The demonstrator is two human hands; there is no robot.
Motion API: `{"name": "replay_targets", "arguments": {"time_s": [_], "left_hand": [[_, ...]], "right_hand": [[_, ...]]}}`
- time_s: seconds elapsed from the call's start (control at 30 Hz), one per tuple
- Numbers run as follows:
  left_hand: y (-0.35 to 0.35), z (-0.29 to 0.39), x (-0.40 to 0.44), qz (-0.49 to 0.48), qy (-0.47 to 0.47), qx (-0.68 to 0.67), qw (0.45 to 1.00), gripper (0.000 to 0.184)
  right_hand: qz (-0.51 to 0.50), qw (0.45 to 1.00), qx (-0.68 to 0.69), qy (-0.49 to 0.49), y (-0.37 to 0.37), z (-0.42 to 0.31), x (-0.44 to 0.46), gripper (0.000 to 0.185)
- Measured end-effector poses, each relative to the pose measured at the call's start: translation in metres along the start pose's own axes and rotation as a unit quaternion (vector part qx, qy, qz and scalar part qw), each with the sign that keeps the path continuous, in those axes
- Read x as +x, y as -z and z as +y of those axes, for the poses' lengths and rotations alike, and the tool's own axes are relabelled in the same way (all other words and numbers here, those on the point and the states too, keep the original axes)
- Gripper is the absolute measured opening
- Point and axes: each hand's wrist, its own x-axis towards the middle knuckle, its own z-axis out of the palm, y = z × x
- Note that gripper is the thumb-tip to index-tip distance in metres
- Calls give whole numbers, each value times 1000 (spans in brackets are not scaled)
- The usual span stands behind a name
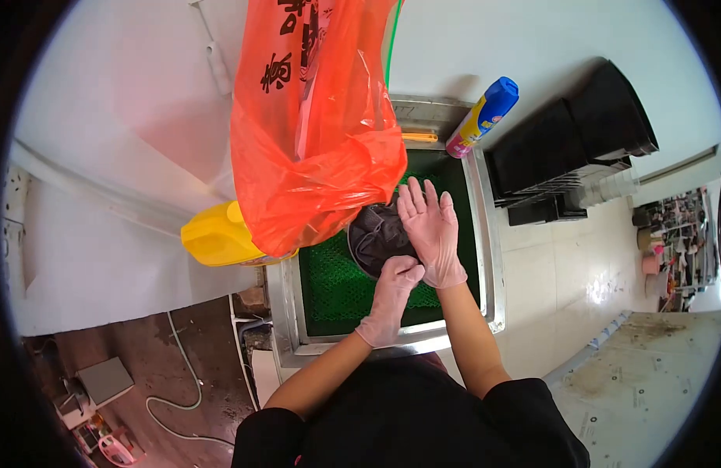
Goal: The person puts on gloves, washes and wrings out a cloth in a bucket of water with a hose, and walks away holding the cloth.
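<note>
Both hands wear thin, clear, pinkish gloves. My right hand [433, 230] is held palm up over the sink [491, 257], its fingers stretched out. Close to the right wrist, my left hand [392, 292] is closed, with the thumb folded over. Whatever its fingers may hold is hidden. Just beyond the left hand, a round container [352, 253] holds a bunched dark cloth or bag [374, 234]. The container rests on green mesh [329, 285] inside the metal-rimmed sink. An orange-red plastic bag [321, 156] hangs over the sink's far left part and partly covers the container.
A yellow jug [216, 234] stands left of the sink. At the back right corner is a blue and yellow spray can [483, 117]. Black bins [575, 144] are on the right. A hose [185, 351] lies on the dark floor at lower left.
</note>
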Motion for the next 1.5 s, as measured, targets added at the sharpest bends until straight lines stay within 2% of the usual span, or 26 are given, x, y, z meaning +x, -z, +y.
{"name": "replay_targets", "arguments": {"time_s": [0.07, 0.2, 0.33, 0.5, 0.6, 0.63, 0.67, 0.7, 0.73, 0.77, 0.83, 0.9, 1.0, 1.07, 1.13, 1.17, 1.2, 1.27, 1.3, 1.4, 1.43, 1.5], "left_hand": [[6, 1, 6, -64, 49, 4, 997, 12], [15, -6, 4, -88, 76, 73, 991, 12], [11, -12, -7, -98, 107, 118, 982, 11], [0, -32, -19, -91, 144, 81, 982, 7], [3, -29, 9, -131, -54, 151, 978, 17], [12, -16, 24, -118, -51, 186, 974, 29], [22, 0, 40, -105, -48, 221, 968, 43], [20, 16, 49, -48, 2, 85, 995, 51], [18, 29, 56, 9, 50, -54, 997, 59], [20, 33, 63, 12, 48, -53, 997, 59], [24, 35, 77, 6, 30, -146, 989, 62], [23, 35, 80, 0, 26, -189, 982, 64], [13, 35, 73, 9, 25, -315, 949, 61], [16, 28, 75, 7, 11, -329, 944, 63], [17, 25, 75, 3, -23, -358, 933, 66], [14, 25, 73, 3, -22, -357, 934, 66], [11, 25, 71, 7, -52, -301, 952, 67], [3, 27, 69, 13, -115, -187, 975, 70], [5, 27, 70, 13, -115, -187, 975, 70], [29, 32, 75, -20, -51, 71, 996, 79], [37, 34, 76, -18, -52, 72, 996, 79], [53, 36, 78, -47, 27, -54, 997, 85]], "right_hand": [[-4, 997, 77, -5, -5, 11, -5, 52], [28, 994, 101, 24, -1, 19, -14, 50], [-2, 993, 117, 13, 0, 14, -19, 47], [0, 998, 48, 29, 5, -1, -24, 40], [25, 974, -225, 2, 29, -25, -15, 28], [26, 975, -220, 0, 32, -31, -18, 28], [14, 943, -331, -27, 32, -37, -22, 26], [-1, 896, -440, -53, 28, -43, -26, 25], [-18, 836, -543, -78, 23, -46, -30, 24], [-22, 836, -542, -79, 12, -43, -41, 24], [-86, 803, -580, -106, -13, -16, -79, 21], [-105, 772, -621, 81, -22, 21, -101, 22], [-84, 759, -638, 92, -10, 30, -104, 19], [-73, 755, -644, 96, -3, 31, -110, 18], [-207, 708, -669, 88, -3, 31, -119, 13], [-273, 678, -677, 84, -4, 29, -121, 11], [-271, 679, -677, 84, -6, 28, -121, 11], [-310, 644, -697, 53, -9, 25, -119, 7], [-330, 626, -706, 36, -10, 23, -117, 7], [-369, 618, -694, 11, -13, 14, -100, 10], [-389, 614, -687, -1, -14, 11, -91, 12], [-349, 573, -741, 17, -1, 0, -63, 16]]}}
